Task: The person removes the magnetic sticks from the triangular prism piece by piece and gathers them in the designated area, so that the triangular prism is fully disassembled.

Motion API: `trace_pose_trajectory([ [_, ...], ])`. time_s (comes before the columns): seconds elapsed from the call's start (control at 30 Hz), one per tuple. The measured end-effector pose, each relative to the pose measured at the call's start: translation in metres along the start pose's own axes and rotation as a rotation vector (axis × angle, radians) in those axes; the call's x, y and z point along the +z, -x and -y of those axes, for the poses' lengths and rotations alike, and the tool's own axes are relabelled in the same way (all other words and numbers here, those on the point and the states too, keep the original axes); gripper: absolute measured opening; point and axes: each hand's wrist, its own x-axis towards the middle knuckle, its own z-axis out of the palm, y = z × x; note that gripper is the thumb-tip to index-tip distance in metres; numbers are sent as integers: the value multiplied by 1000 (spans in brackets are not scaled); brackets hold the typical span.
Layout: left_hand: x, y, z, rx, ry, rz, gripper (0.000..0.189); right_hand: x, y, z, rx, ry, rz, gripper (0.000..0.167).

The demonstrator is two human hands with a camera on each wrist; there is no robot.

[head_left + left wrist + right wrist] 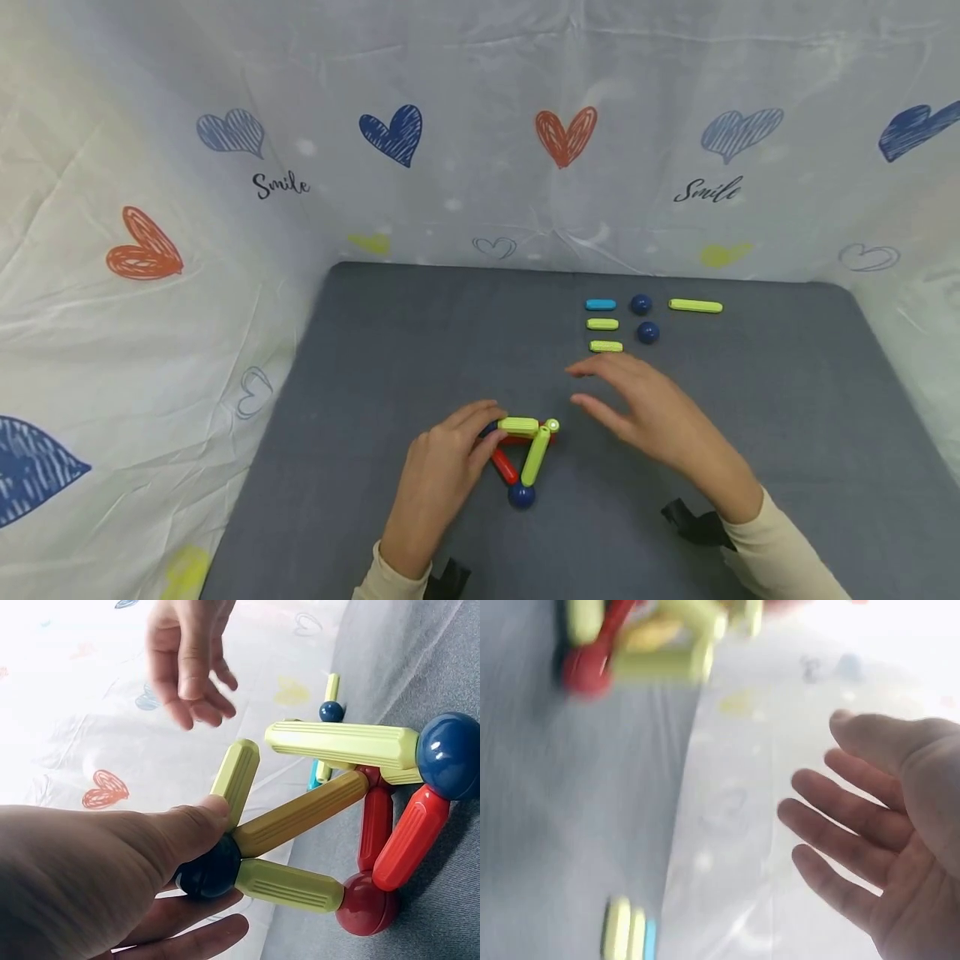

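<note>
My left hand (pixel 446 467) pinches a dark blue ball (pixel 211 871) on a small frame of magnetic rods and balls. Yellow-green rods (pixel 289 885) and a yellow rod (pixel 304 814) run out from that ball, and one short rod (pixel 238 776) points up with its far end free. At the frame's base, red rods (pixel 411 838) meet a red ball (pixel 367 904). Another blue ball (pixel 521 496) sits at the corner nearest me. Off to the right, my right hand (pixel 648 412) hovers in the air, fingers apart and holding nothing.
Toward the back right of the grey table (pixel 390 350) lie a short blue rod (pixel 601 305), two short yellow-green rods (pixel 603 324), two blue balls (pixel 648 332) and a longer yellow-green rod (pixel 696 306). A white cloth (pixel 480 192) printed with hearts hangs behind the table.
</note>
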Motion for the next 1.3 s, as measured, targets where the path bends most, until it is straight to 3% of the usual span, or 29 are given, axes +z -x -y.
trace_pose_trajectory([
  [0.13,0,-1,1,16,0,-9,28,20,-2,21,-50,-45,20,35],
  [0.27,-1,-1,1,17,-1,-12,30,36,-3,35,-47,-49,44,35],
  [0.57,-2,-1,0,-1,-9,9,36,62,-3,54,-56,-73,55,35],
  [0.9,-2,1,1,14,-16,2,37,72,-1,64,2,-47,22,37],
  [1.3,-1,1,2,15,2,-3,36,68,2,73,-9,82,-14,36],
])
